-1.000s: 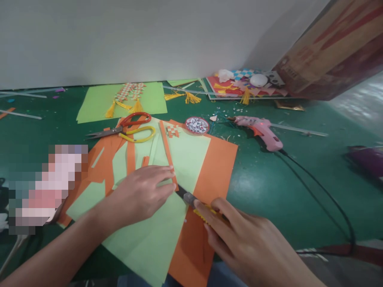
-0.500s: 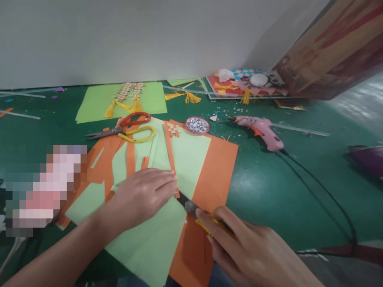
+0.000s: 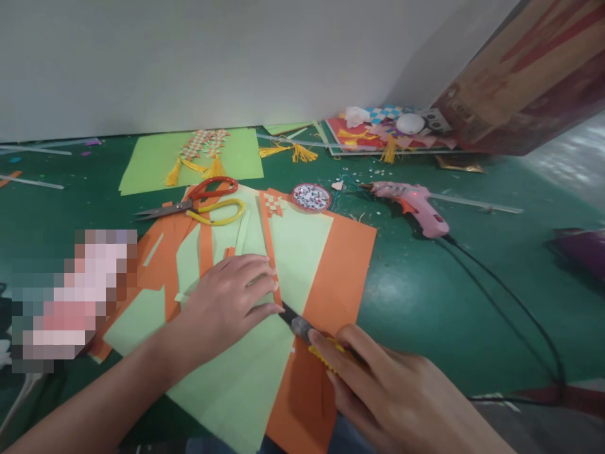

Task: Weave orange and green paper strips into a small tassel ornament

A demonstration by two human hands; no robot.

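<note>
In the head view my right hand (image 3: 387,388) is closed around the yellow grip of a utility knife (image 3: 299,326), its dark blade pointing up and left. The blade tip lies at the lower end of a narrow orange paper strip (image 3: 269,243). My left hand (image 3: 231,293) rests on the papers with its fingers apart, fingertips at the strip's left edge and thumb close to the blade tip. Beneath are a pale green sheet (image 3: 236,372) and an orange sheet (image 3: 347,271). A small woven paper piece (image 3: 274,205) is by the strip's top.
Scissors (image 3: 215,211) lie on cut papers at the left. A pink glue gun (image 3: 416,208), light lit, trails a black cable at the right. Near it is a round dish (image 3: 311,197) of small bits. Woven pieces with yellow tassels (image 3: 215,167) lie at the back. A pixelated object (image 3: 78,296) is left.
The fingers of my left hand have spread, and its thumb now shows near the blade tip. My right hand and the knife have hardly moved.
</note>
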